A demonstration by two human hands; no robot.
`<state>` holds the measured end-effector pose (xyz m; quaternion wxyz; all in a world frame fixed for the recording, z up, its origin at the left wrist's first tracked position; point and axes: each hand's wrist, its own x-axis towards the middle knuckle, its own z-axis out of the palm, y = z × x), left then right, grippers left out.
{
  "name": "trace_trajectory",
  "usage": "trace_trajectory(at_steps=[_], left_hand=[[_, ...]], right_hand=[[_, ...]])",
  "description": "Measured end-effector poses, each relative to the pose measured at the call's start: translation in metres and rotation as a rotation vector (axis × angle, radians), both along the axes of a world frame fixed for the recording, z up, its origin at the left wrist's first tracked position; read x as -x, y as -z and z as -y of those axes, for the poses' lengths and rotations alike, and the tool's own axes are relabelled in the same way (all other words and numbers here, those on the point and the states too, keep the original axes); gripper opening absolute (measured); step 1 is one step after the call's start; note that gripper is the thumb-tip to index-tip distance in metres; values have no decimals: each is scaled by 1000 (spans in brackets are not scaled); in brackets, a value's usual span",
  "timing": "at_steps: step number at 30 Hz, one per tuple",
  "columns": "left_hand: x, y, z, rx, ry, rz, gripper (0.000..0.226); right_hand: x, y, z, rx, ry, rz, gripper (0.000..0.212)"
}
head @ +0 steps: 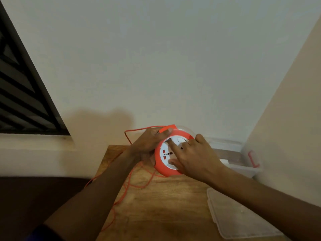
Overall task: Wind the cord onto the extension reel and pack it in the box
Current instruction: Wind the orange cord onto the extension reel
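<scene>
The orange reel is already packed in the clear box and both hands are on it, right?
Not quite. The head view shows the reel held above the table, not in the box, which sits off to the right. Both hands are on it: the left hand grips its edge and the right hand rests on its white face.

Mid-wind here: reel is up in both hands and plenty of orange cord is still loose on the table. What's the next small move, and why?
Probably turn the white centre another round with the right hand while the left hand steadies the orange reel. Loose cord still trails across the wooden table, so the clear box has to wait.
</scene>
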<state>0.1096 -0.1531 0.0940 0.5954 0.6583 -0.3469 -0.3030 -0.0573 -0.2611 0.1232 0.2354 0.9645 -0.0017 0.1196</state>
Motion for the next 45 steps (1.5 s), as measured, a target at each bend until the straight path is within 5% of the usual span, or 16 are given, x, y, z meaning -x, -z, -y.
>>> trace_trajectory(at_steps=[9, 16, 26, 34, 38, 41, 43, 45], left_hand=[[-7, 3, -14, 3, 51, -139, 73], [-6, 6, -16, -53, 126, -121, 57], [2, 10, -15, -95, 90, -148, 38], [5, 22, -22, -59, -7, -109, 58], [3, 27, -23, -13, -73, -176, 57], [2, 29, -26, 17, -94, -223, 50], [0, 32, -29, 14, -76, -254, 48], [-1, 32, -31, 15, -51, -308, 49]], right_hand=[[20, 5, 19, 56, -341, 26, 23], [19, 8, 13, 73, -351, -182, 42], [14, 6, -12, 233, -217, -185, 54], [4, 17, -11, -87, -31, -114, 81], [5, 27, -19, -663, 146, 38, 79], [7, 32, -29, -1179, 266, -50, 96], [11, 34, -32, -1141, 237, -71, 96], [15, 33, -27, -815, 127, -21, 78]])
